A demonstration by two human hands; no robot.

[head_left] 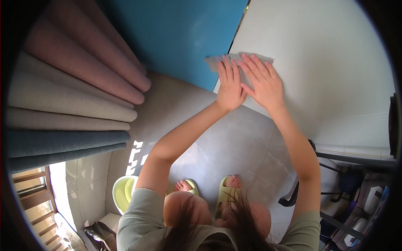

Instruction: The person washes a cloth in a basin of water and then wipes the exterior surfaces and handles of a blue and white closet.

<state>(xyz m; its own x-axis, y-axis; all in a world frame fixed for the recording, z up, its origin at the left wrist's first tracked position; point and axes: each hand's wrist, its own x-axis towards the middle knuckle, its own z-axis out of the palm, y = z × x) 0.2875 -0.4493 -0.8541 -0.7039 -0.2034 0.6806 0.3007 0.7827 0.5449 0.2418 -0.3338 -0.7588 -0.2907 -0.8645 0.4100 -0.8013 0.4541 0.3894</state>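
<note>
A thin grey cloth (214,63) lies flat against the place where a blue panel (184,37) meets a white panel (318,62). My left hand (229,85) rests on the cloth near the seam, fingers stretched out. Beside it, my right hand (264,83) presses flat on the cloth over the white panel, its fingers spread a little. The two thumbs come close together. Most of the cloth is hidden under the fingers; its ends stick out on both sides.
Pink, beige and dark grey curtains (75,102) hang at the left. A light green basin (122,194) stands on the grey tiled floor (201,150) near my left elbow. To the right is a black-framed rack (347,159) with assorted items. My feet wear green slippers (225,190).
</note>
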